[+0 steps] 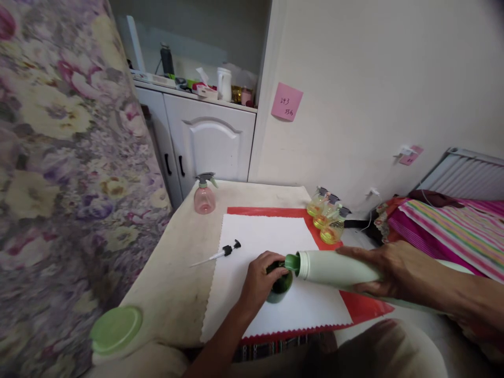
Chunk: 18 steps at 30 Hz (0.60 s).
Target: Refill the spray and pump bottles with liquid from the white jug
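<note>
My left hand (pixel 260 278) is wrapped round the top of a dark green bottle (pixel 280 290) standing on the white sheet. In my right hand (pixel 389 268) lies a large pale green jug (pixel 338 269), tipped nearly level with its threaded mouth to the left. A green spout (pixel 292 262) sticks out of that mouth and meets the small bottle's opening, beside my left fingers. Whether liquid is flowing I cannot tell. A black-and-white pump top (pixel 226 251) with a long tube rests left of my hands. A round light green lid (pixel 117 329) sits at the near left.
A pink spray bottle (pixel 205 198) stands at the table's back left. Several spray bottles with yellow liquid (pixel 331 226) stand at the right edge. Under the white sheet (pixel 260 231) lies a red cloth (pixel 364 307). A floral curtain (pixel 71 157) hangs on the left.
</note>
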Each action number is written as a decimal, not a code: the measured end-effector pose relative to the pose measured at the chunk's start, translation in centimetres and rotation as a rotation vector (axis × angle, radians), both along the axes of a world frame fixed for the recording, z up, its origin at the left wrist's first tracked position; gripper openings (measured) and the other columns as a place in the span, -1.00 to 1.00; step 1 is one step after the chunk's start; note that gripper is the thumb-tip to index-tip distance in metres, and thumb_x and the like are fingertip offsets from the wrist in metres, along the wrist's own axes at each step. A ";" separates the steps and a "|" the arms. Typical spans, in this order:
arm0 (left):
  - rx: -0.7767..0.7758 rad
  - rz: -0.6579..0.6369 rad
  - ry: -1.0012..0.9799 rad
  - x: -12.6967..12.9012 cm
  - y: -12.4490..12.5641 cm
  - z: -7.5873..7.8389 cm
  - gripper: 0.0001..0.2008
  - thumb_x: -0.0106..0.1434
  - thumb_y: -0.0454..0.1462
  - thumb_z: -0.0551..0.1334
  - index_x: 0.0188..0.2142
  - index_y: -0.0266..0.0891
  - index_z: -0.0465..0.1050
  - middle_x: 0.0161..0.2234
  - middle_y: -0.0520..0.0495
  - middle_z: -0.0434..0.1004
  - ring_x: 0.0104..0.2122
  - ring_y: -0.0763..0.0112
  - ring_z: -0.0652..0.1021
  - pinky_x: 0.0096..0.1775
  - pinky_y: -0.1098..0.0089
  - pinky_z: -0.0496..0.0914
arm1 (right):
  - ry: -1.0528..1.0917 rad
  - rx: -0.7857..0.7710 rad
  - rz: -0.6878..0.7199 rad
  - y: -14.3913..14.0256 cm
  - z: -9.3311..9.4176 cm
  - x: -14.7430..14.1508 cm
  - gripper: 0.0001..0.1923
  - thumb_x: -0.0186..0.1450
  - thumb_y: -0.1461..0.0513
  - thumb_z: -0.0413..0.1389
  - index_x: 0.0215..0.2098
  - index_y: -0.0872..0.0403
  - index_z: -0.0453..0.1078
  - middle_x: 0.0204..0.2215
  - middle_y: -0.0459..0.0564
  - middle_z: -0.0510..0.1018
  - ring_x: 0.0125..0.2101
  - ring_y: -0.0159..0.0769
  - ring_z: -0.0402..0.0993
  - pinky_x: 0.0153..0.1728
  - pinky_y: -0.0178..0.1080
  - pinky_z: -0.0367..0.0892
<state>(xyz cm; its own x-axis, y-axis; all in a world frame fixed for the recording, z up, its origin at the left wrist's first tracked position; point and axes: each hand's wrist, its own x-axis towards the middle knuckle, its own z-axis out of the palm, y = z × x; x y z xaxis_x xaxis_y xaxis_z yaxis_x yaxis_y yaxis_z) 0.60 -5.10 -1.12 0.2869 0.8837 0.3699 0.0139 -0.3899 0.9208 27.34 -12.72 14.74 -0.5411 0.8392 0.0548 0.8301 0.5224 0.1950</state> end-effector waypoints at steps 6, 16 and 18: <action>0.011 0.006 0.004 0.0 0.1 -0.2 -0.84 0.10 -0.39 0.30 -0.31 -0.14 0.55 -0.30 0.01 0.56 -0.24 0.35 0.53 -0.14 0.40 0.34 | -0.021 -0.095 -0.080 0.0 -0.3 0.4 -0.31 0.24 -0.08 0.10 0.27 -0.04 0.14 -0.46 0.01 0.62 -0.51 -0.20 0.56 -0.51 -0.29 0.31; 0.003 0.002 0.006 0.0 0.2 -0.1 -0.84 0.11 -0.37 0.29 -0.29 -0.14 0.55 -0.28 0.00 0.56 -0.23 0.33 0.53 -0.14 0.39 0.35 | 0.004 -0.130 -0.074 -0.1 0.1 0.2 -0.32 0.26 -0.08 0.08 0.26 0.02 0.16 -0.49 0.04 0.61 -0.52 -0.18 0.56 -0.51 -0.28 0.33; 0.001 0.002 0.008 0.0 0.2 -0.2 -0.84 0.11 -0.37 0.29 -0.29 -0.14 0.55 -0.28 0.00 0.56 -0.22 0.33 0.53 -0.13 0.38 0.35 | -0.009 -0.126 -0.077 -0.1 0.1 0.2 -0.31 0.26 -0.09 0.08 0.26 0.01 0.15 -0.48 0.03 0.61 -0.51 -0.18 0.56 -0.50 -0.27 0.34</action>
<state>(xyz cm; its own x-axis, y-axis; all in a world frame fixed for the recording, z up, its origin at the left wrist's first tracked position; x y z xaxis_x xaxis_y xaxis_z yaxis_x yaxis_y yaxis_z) 0.59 -4.94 -1.29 0.2877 0.8840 0.3684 0.0223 -0.3907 0.9202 27.58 -12.79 14.80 -0.4746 0.8782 -0.0584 0.8672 0.4780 0.1394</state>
